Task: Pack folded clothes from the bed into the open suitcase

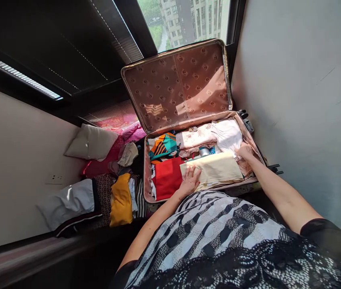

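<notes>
An open suitcase [185, 127] with a pink patterned lining holds folded clothes. My left hand [190, 180] lies with fingers spread on the left end of a folded cream cloth [215, 166]. At the right side of the case, my right hand [244, 152] has its fingers pressed together between the cream cloth's corner and a white garment [227, 133]; what they grip is partly hidden. Beside the left hand is a folded red cloth [167, 178]. Farther back are a multicoloured garment [163, 145], a pale pink patterned cloth [197, 137] and a small silver round object [204, 151].
Left of the case lie a mustard-yellow garment [121, 200], white folded clothing [76, 197] and a beige cushion [92, 141]. The case's raised lid [182, 84] leans near the window [188, 22]. A grey wall [303, 100] stands close on the right.
</notes>
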Available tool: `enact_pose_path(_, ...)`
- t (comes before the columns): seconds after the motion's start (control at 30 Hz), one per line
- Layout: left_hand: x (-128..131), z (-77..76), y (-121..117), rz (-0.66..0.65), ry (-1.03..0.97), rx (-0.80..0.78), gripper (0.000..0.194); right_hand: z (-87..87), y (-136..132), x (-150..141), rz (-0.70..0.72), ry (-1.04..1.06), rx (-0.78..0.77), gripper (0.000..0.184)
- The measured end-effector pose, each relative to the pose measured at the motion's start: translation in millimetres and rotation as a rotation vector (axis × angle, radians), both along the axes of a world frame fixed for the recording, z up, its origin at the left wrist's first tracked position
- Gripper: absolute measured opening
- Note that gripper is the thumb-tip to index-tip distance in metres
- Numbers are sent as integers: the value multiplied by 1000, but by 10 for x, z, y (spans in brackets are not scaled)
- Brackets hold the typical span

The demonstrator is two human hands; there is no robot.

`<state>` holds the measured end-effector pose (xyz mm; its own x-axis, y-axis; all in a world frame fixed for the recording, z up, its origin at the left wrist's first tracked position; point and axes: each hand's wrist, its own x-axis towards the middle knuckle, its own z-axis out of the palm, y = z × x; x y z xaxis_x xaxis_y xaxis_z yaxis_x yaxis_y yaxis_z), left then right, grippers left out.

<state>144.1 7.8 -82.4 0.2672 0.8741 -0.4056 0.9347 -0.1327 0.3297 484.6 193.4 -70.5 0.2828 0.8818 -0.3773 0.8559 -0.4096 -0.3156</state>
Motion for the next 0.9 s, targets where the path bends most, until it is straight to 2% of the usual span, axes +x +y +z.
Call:
enact_pose_path(0.13,5,-29,0,9,-16,27,74,14,-165,-27,72,-24,34,62)
enact_pose_path(0.27,0,-52,1,24,-35,32,74,64,-179,-47,-84,60,69,65)
enact_pose_path(0.33,-3,-53,3,27,-41,31,73,92,-132,-51,-169,168,126,53)
enact_pose_path(0.43,-2,-51,6,31,-42,31,73,156,-24,-40,-219,330,210,28)
enact_pose_path(0.5,3,-53,5,32,-41,36,73,243,70,-16,-271,418,282,22)
enact_pose_path(0.63,15,-68,-14,50,-56,36,73,564,316,42,-354,640,450,22)
enact_pose_path(0.77,6,-69,7,131,-223,58,69,968,578,-23,-277,737,537,27)
enact_pose_path(0.83,-19,-41,78,258,-431,87,49,1163,660,-139,-198,804,550,29)
enact_pose_path(0.9,-65,22,200,512,-714,92,32,1360,679,-301,-84,951,534,32)
